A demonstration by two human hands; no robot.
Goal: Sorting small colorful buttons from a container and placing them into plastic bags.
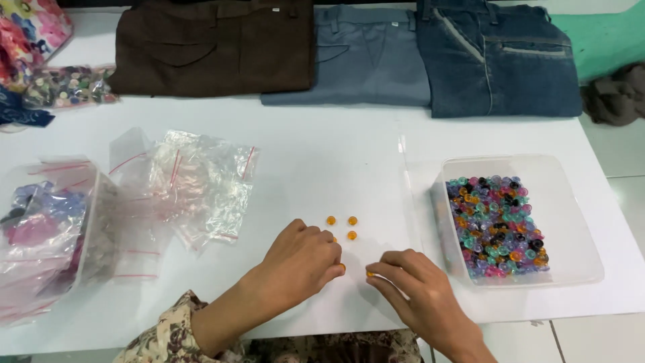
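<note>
While only the head view is on hand, it shows both hands low on the white table (322, 154), fingertips turned toward each other. The left hand (302, 259) rests knuckles-up, its fingers (334, 259) curled down, and an orange button (342, 267) shows right at their tips; whether it is pinched or merely touched I cannot tell. The right hand (420, 289) lies at about four o'clock from the left, and its thumb and forefinger (379, 269) close on a second orange button (369, 273) against the table.

From the left fingertips, three loose orange buttons (342, 225) lie at about twelve o'clock, just beside the knuckles; a fourth peeks out at the hand's edge. They sit in a small square cluster with no long axis, and the left hand is the nearer one. From the right fingers they lie at about eleven o'clock. The buttons are small, round, translucent amber, flat on the table.

At three o'clock from the hands stands a clear plastic tub (571, 202) holding a heap of mixed buttons (497, 225): teal, pink, orange, black. At nine o'clock lie empty zip bags (195, 181) and a second tub (101, 222) stuffed with bags. Along the far edge lie three folded trousers, brown (215, 44), grey-blue (369, 54) and dark denim (497, 57).
</note>
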